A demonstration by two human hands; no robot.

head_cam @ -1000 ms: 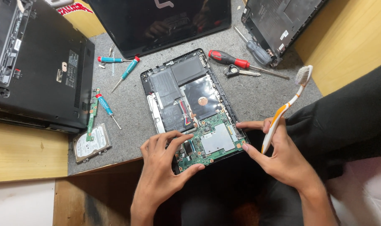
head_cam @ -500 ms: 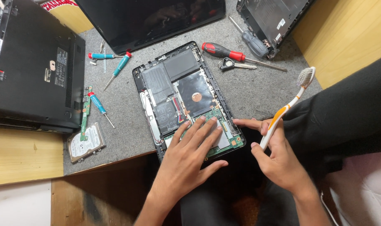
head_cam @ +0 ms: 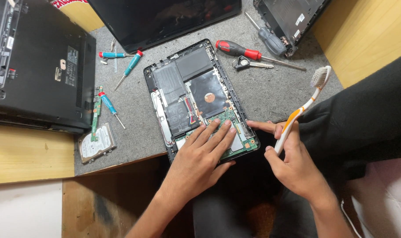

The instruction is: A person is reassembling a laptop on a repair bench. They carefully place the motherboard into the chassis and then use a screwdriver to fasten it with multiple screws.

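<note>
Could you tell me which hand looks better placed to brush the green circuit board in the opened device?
Probably the right hand: it holds the toothbrush beside the green circuit board. The left hand lies flat on it, holding nothing.

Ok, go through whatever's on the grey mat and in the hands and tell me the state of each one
Small black opened device: back cover off, green circuit board exposed.
Left hand: open, flat on the board.
Right hand: closed around the toothbrush.
White and orange toothbrush: held, bristles up.
Red-handled screwdriver: lying loose.
Silver hard drive: removed, lying flat.
</note>
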